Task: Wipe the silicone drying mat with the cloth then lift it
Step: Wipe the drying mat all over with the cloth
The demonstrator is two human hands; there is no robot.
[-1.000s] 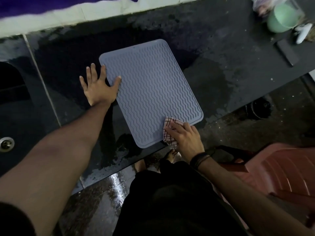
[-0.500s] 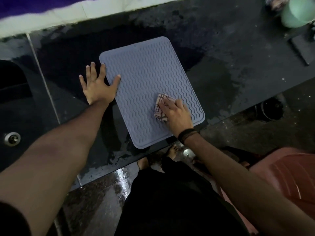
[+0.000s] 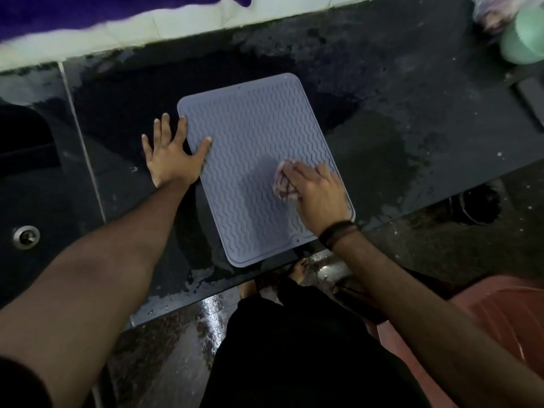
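A: What is seen closest?

B: Dark trousers and bare toes are seen on a wet, shiny floor. A reddish plastic chair is seen low on the right.

A: And a bit farther?

B: A black stone counter with wet patches is seen. The grey-blue silicone drying mat with wavy ridges is laid flat on it, with one corner right at the near edge.

A: Where is the cloth?

B: The small bunched checked cloth is pressed onto the right side of the mat by the right hand. The fingers are curled down over it, so it is gripped and pushed at once.

A: And the other hand?

B: The left hand is spread flat and loose, with nothing held. The thumb and one finger are laid on the mat's left edge, and the palm is on the counter. The mat looks to be kept from sliding that way.

A: What is farthest?

B: A dark sink with a metal drain is seen on the left, a pale green tub far on the right, and a white tiled wall behind.

A: How will the mat feel when lifted?

B: It is likely light, soft and floppy. It may cling to the wet stone and feel slippery. The near corner could be peeled up first, then two edges pinched, so it does not fold.
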